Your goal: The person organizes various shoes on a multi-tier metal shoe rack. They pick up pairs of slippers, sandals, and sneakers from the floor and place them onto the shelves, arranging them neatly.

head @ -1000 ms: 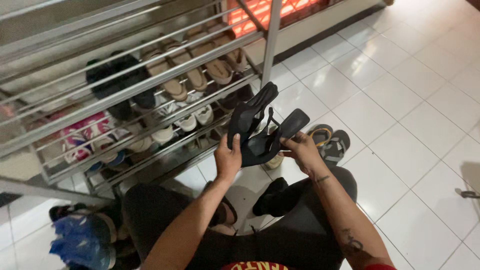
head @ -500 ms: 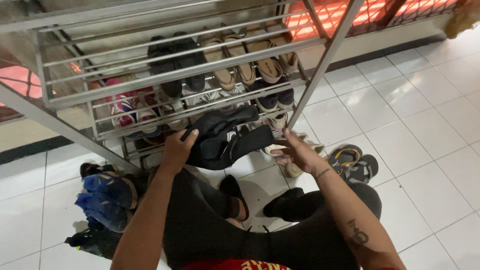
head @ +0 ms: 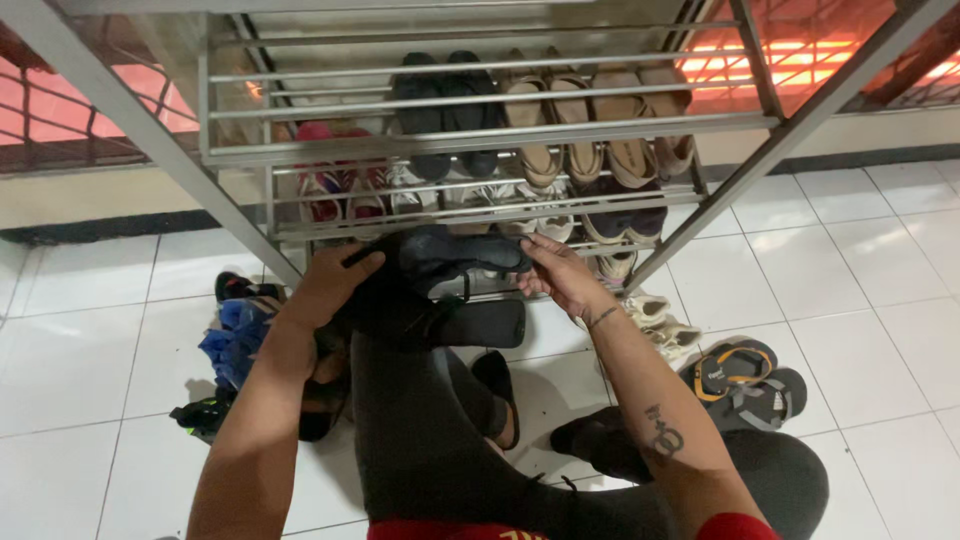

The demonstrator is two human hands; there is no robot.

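Observation:
I hold a pair of black strappy sandals between both hands, low in front of a metal shoe rack. My left hand grips their left end, thumb on top. At the right end, my right hand pinches the upper sandal. The lower sandal's sole lies flat over my knee in black trousers. The sandals sit level with the rack's lowest bars.
The rack's shelves carry black shoes, tan sandals, pink sneakers and white ones. On the white tiled floor lie black-and-yellow flip-flops to the right, cream shoes, and a heap of blue footwear to the left.
The view has swung left and squared up to the rack. Both hands lowered the sandals from upright in the air to flat and close against the rack's bottom shelf.

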